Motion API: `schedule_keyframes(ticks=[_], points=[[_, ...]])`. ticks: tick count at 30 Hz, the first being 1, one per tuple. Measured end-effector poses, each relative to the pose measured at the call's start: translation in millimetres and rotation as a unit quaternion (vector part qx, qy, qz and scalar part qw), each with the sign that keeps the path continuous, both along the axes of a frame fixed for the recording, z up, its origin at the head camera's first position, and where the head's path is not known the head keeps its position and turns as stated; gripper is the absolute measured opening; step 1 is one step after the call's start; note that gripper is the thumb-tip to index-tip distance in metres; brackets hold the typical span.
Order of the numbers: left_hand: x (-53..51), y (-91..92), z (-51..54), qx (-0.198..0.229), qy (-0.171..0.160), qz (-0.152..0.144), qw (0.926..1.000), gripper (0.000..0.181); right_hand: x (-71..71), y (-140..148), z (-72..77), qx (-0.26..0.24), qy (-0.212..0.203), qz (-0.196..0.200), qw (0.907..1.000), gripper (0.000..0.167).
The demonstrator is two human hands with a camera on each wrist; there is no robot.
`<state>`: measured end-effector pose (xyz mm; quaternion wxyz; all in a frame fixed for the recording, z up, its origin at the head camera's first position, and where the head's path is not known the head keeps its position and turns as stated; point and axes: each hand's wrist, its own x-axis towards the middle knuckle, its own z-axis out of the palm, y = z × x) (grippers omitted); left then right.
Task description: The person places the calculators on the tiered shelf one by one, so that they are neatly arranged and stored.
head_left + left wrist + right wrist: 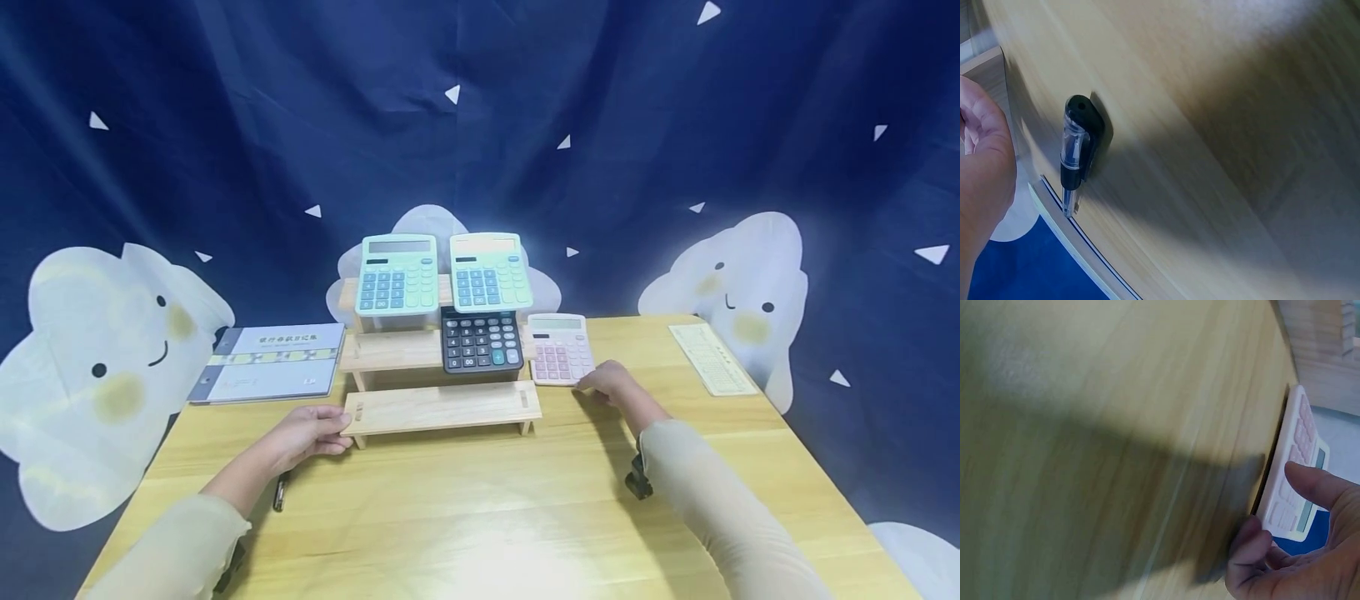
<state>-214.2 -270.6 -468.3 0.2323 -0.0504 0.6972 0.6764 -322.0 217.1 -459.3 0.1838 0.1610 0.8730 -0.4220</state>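
A three-step wooden stand [442, 408] stands on the table. My left hand [307, 435] grips the left end of its lowest step, thumb on top. Beside the stand's right side a pink calculator [560, 350] lies on the table. My right hand [611, 382] pinches its near right corner; in the right wrist view the thumb [1316, 484] is over the keys and the other fingers are curled at the edge. Two mint calculators [397, 275] lean side by side on the top step. Below the right one, a black calculator [482, 340] leans on the middle step.
A pen [280, 492] lies near my left wrist and shows closer in the left wrist view. At the back left lies a grey-blue account book [273, 362]. A printed card [712, 360] lies at the back right, near the table [450, 517] edge. Behind hangs a blue curtain [525, 125].
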Motion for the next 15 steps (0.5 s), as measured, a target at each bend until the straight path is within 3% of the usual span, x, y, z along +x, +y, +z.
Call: schedule_keyframes(ticks=[9,15], points=[[-1.1,0.3,-1.2,-0.013,0.01,-0.008,0.9998,0.06,4.5,-1.7,0.2,0.106,0.058,0.038,0.992,0.045],[-1.3,-1.2,-3.4,-0.008,0.009,-0.008,0.9999,0.06,7.6,-7.1,0.7,0.106,0.059,0.019,0.9924,0.042]])
